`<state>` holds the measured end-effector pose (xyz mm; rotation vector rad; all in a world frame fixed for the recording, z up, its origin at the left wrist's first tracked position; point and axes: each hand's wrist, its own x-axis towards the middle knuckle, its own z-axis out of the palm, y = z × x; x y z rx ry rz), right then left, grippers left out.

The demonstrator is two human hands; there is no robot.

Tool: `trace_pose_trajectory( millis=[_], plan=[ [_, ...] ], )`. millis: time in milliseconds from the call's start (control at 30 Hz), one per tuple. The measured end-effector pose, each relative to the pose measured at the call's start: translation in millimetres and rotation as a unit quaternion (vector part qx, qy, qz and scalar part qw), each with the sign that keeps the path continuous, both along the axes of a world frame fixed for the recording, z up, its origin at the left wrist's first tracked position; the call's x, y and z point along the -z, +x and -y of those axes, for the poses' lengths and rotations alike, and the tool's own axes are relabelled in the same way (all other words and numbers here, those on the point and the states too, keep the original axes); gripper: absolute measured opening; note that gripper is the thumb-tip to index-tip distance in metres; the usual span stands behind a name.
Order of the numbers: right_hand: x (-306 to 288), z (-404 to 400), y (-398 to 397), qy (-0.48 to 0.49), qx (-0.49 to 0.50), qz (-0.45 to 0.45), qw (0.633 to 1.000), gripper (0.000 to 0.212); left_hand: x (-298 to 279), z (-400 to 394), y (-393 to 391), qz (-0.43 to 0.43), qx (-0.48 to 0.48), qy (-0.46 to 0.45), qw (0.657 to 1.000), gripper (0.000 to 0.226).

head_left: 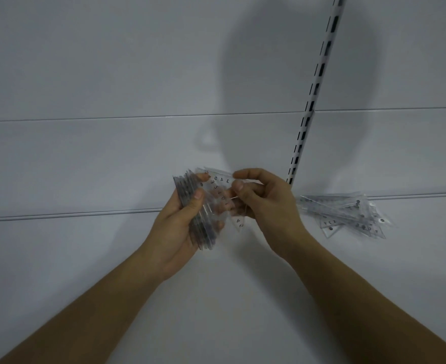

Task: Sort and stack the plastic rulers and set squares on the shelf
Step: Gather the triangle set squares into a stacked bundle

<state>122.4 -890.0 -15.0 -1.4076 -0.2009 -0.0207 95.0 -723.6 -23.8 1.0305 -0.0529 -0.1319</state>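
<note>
Above the white shelf (216, 298), mid-frame, I've got my left hand (179, 227) wrapped around a stack of clear set squares (190, 203), thumb clamped across the front, edges on show. My right hand (264, 203) pinches one loose set square (223, 190) at its corner, thumb and forefinger together, right against the stack. More rulers and squares lie in a messy pile (345, 214) on the shelf to the right, well apart. I judge these as light, stiff, slick and thin: they'll likely fan out, so squeeze across the faces, square up by the edges.
</note>
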Motion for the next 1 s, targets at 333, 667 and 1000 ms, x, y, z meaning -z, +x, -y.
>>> trace_pose_trajectory(
  millis=[333,667,1000],
  plan=[
    [18,-3,-3,-0.231,0.093,0.116,0.961,0.023,1,-1,-3,0.023,0.034,0.03,0.999,0.032],
    [16,-13,-5,-0.228,-0.037,0.051,0.972,0.041,-4,-10,2,0.081,-0.029,-0.037,0.996,0.046],
    [19,-17,-18,-0.158,-0.203,0.042,0.965,0.047,5,-7,-1,0.152,0.001,0.082,0.985,0.058]
  ],
)
